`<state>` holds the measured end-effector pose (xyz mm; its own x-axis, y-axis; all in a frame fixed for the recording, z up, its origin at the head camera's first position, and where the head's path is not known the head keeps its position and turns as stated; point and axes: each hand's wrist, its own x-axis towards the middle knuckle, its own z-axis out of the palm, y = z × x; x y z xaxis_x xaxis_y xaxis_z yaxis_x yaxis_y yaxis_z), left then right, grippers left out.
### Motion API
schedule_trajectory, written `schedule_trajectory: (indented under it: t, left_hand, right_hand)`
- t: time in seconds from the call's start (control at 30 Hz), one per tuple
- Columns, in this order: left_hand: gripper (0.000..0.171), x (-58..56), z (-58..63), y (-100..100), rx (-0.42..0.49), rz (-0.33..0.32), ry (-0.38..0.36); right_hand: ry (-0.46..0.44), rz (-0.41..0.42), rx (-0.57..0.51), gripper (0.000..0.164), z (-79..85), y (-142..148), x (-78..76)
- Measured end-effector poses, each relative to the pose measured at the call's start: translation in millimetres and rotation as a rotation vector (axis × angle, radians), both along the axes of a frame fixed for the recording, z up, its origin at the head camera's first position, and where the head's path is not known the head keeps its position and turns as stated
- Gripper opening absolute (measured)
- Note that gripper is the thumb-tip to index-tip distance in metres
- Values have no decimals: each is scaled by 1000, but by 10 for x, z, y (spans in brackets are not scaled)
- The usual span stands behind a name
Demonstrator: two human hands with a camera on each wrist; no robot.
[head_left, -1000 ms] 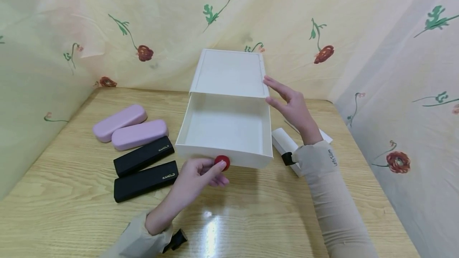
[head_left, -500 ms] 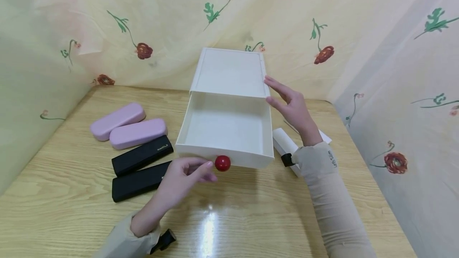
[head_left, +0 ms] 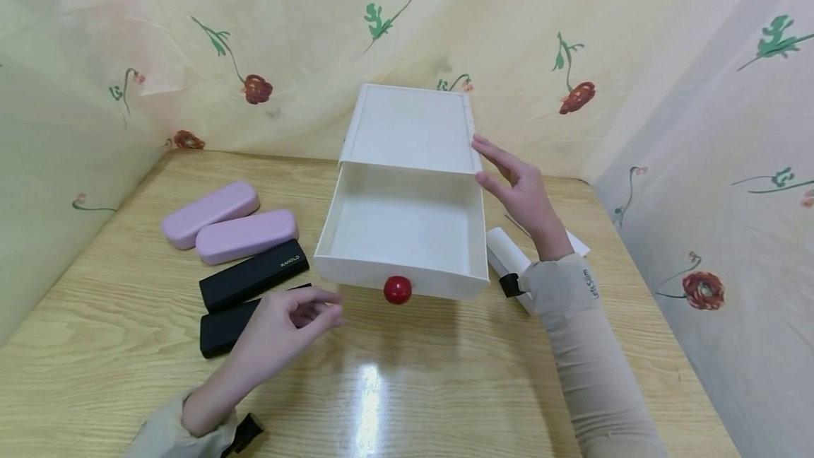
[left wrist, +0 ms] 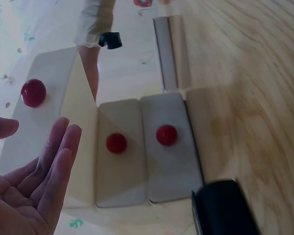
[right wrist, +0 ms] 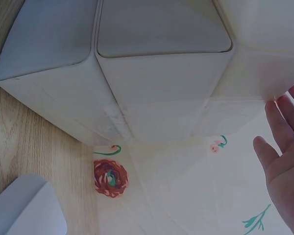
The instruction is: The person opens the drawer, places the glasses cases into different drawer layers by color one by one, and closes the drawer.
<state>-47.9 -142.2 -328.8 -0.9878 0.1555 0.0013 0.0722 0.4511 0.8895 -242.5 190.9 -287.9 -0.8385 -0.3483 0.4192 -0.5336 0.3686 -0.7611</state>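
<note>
A white drawer unit (head_left: 413, 126) stands at the back middle, its top drawer (head_left: 356, 273) pulled far out and nothing lying inside. On the drawer's front is a round red knob (head_left: 398, 290). Left of the knob and apart from it, my left hand (head_left: 273, 331) hovers with loosely bent fingers, holding nothing. It partly covers the lower black case (head_left: 222, 331). My right hand (head_left: 524, 196) touches the unit's right side with its fingertips. In the left wrist view, two lower drawers with red knobs (left wrist: 116, 143) are closed.
Two purple glasses cases (head_left: 244, 236) and another black case (head_left: 254, 276) lie on the wooden table (head_left: 114, 302) at left. Right of the unit, a white case (head_left: 506, 251) lies partly behind my right sleeve. Flowered cloth (head_left: 305, 41) hangs behind and at both sides.
My left hand has let go of the red knob and moved left, away from the drawer. The drawer stays pulled out, and my right hand keeps its place at the unit's side.
</note>
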Motion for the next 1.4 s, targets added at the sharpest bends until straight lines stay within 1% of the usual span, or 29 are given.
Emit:
schedule_trajectory:
  t: [0.2,0.3,0.43,0.5,0.6,0.73,0.83,0.9,1.13,1.4]
  left_hand:
    - [26,8,-32,-146,-138,45,22]
    - [24,7,-58,-201,-187,57,38]
    - [22,9,-95,-264,-289,77,70]
    - [23,9,-121,-290,-353,85,98]
    - [26,0,-172,-329,-437,76,153]
    - [30,-46,-258,-389,-552,81,222]
    - [35,-91,-312,-443,-632,101,245]
    - [38,-114,-338,-482,-670,105,253]
    - [45,-152,-393,-590,-801,58,257]
    - [54,-181,-444,-689,-842,-21,193]
  right_hand:
    - [-2,2,-13,44,-13,-4,2]
    - [-8,2,-20,44,-12,-6,6]
    - [-8,5,-23,44,-8,-13,13]
    - [-8,9,-25,44,-8,-16,16]
    - [-9,11,-26,45,-9,-18,22]
    - [-11,13,-33,45,-10,-18,30]
    - [-16,15,-38,45,-11,-16,30]
    - [-19,14,-39,45,-12,-13,29]
    - [-21,13,-32,45,-11,-9,25]
    - [-11,31,-44,45,-19,-11,22]
